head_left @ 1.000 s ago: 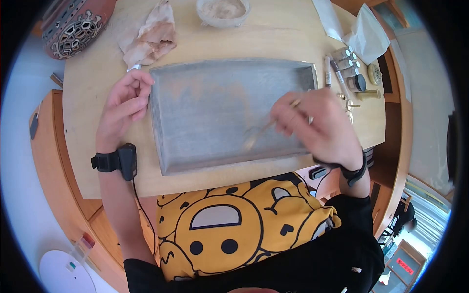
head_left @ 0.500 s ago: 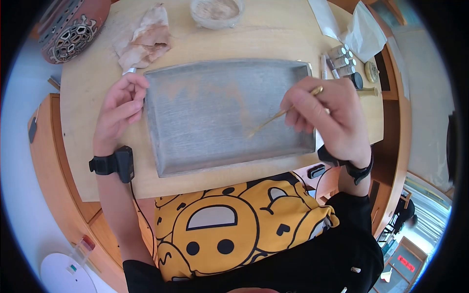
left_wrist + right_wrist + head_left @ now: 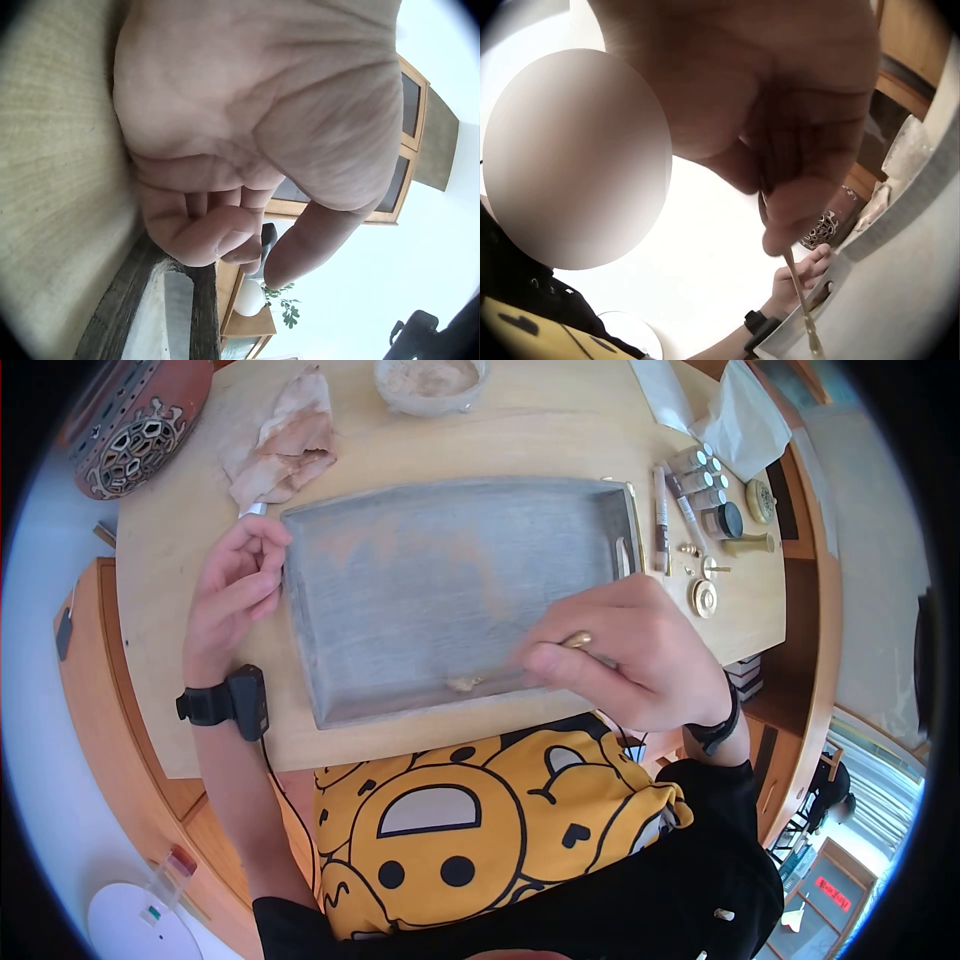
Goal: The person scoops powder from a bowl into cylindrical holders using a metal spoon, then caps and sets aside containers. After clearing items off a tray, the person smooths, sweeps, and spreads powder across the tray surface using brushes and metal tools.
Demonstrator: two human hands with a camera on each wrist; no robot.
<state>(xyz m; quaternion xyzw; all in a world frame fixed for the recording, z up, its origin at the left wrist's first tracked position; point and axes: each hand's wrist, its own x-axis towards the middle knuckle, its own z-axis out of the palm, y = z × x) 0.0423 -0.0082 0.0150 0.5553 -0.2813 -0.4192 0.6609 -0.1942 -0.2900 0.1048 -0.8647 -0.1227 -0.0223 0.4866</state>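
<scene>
A shallow grey rectangular tray [image 3: 400, 630] with smears of light brown powder lies on the table in front of me. Between thumb and fingertips, my right hand [image 3: 635, 645] pinches a slim brass-coloured stick tool [image 3: 798, 289], held low over the tray's near right part. Its widened tip [image 3: 465, 684] is down by the near wall. At the tray's far left corner rests my left hand [image 3: 235, 585], fingers loosely bent and thumb apart. In the left wrist view its lower fingers [image 3: 202, 240] are right at the tray's rim.
Beyond the tray are a stained cloth [image 3: 290, 445] and a bowl of powder [image 3: 430, 385]. To the right lie small brass pieces [image 3: 704, 598], several jars [image 3: 708, 475] and pens [image 3: 662, 520]. A reddish patterned pot [image 3: 135, 435] stands far left; a yellow cushion [image 3: 430, 830] is at my lap.
My right hand has moved nearer to me, and the tool's tip went from mid-tray to its near side. The left hand keeps its place at the corner. The whole view has shifted slightly.
</scene>
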